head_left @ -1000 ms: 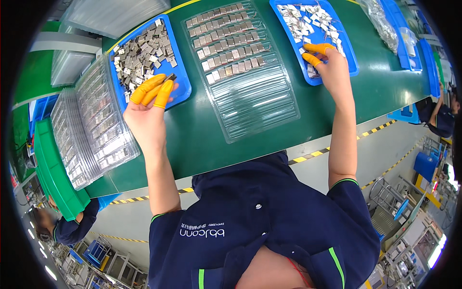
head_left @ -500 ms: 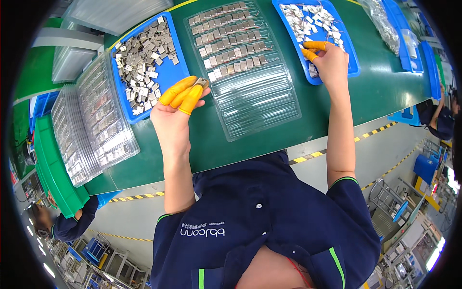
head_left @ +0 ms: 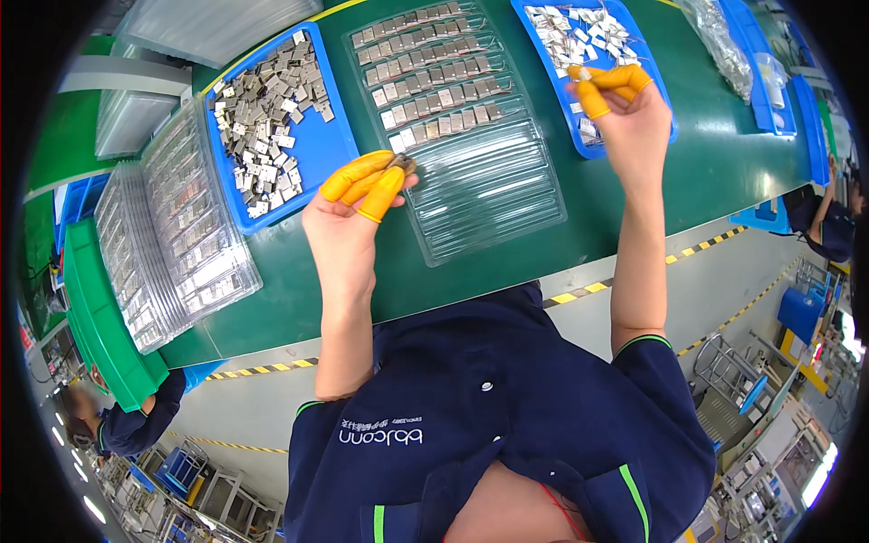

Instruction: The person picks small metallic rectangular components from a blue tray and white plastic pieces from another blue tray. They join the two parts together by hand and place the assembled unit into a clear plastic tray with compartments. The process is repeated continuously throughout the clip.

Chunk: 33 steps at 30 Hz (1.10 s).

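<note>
The left hand [head_left: 351, 208] (near the clear tray [head_left: 489, 201]) pinches a grey part [head_left: 405, 163].

2 yel-fingered hands [head_left: 346, 222] [head_left: 626, 116], 2 pts piles [head_left: 262, 118] [head_left: 584, 32]

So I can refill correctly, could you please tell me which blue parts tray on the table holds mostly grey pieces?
The left blue tray, nearer the left hand; the right blue tray, under the right hand, holds white pieces instead.

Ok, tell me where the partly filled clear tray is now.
In the head view, the clear tray lies upper centre on the green table, right of the left hand and left of the blue tray of white pieces.
</note>
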### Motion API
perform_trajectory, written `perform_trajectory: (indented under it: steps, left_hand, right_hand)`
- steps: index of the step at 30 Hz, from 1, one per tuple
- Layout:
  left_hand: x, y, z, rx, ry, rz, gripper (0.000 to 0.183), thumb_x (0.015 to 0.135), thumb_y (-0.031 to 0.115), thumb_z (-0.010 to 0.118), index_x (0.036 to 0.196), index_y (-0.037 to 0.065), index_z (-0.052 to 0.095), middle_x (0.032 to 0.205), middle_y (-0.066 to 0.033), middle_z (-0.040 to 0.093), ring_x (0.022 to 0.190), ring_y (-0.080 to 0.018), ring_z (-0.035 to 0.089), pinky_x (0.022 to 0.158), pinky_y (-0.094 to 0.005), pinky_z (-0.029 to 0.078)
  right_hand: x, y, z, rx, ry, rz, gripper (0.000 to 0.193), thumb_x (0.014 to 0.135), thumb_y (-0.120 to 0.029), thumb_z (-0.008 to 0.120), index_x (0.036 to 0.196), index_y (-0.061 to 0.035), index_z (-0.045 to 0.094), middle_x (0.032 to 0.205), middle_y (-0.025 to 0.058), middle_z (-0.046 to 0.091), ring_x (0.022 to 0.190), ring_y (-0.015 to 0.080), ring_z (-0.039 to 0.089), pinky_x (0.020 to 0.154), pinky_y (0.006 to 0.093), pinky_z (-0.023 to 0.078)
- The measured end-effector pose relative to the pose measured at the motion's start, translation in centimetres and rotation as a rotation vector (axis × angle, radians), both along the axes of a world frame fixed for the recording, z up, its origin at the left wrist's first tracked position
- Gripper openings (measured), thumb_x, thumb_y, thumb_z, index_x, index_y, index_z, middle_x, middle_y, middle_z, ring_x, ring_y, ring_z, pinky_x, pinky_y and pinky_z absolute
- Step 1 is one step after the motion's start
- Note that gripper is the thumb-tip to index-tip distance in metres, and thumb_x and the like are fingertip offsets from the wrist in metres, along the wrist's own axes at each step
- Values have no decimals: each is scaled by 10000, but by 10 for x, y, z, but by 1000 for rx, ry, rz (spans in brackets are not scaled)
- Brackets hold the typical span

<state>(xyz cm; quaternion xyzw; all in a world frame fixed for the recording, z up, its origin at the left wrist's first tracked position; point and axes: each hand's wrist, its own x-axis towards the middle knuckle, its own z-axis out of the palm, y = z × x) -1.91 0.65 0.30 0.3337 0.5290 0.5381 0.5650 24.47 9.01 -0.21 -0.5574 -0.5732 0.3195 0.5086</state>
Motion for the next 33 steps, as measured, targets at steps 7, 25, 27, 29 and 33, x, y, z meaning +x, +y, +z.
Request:
perform_trajectory:
  steps: [7, 25, 27, 29, 33]
  left_hand:
    - [19, 9, 10, 26, -10, -82, 277, 804, 30, 629, 1057, -75, 583, 953, -164, 646, 823, -224, 651, 715, -253, 506]
    - [27, -4, 12, 85, -1, -98, 288, 749, -43, 666, 1026, -84, 600, 943, -143, 648, 824, -206, 648, 783, -286, 512]
    - [28, -4, 11, 84, 5, -111, 277, 748, -43, 668, 1015, -83, 606, 947, -144, 648, 828, -206, 647, 788, -288, 512]
    - [29, -5, 10, 87, 31, -123, 259, 747, -39, 671, 996, -82, 616, 951, -143, 648, 832, -207, 646, 788, -288, 513]
    - [23, -7, 11, 50, -93, -226, 224, 734, -80, 664, 957, -69, 642, 919, -139, 658, 838, -197, 643, 805, -300, 520]
  right_hand:
    - [-50, -37, 22, -156, 337, 274, 174, 725, 37, 689, 887, 56, 630, 875, 100, 655, 800, 160, 643, 754, 253, 526]
    - [-52, -54, 43, -201, 60, 342, 206, 724, -9, 696, 928, -26, 683, 866, 49, 680, 769, 116, 639, 729, 228, 504]
    - [-53, -54, 40, -220, 40, 399, 206, 723, -11, 697, 929, -21, 681, 871, 55, 680, 770, 119, 639, 730, 230, 504]
    - [-52, -54, 38, -266, 56, 431, 223, 715, -11, 704, 936, -15, 676, 868, 59, 676, 787, 119, 635, 742, 236, 505]
    - [-47, -51, 38, -454, 254, 576, 254, 700, 11, 708, 951, -2, 667, 875, 47, 666, 785, 111, 620, 741, 236, 496]
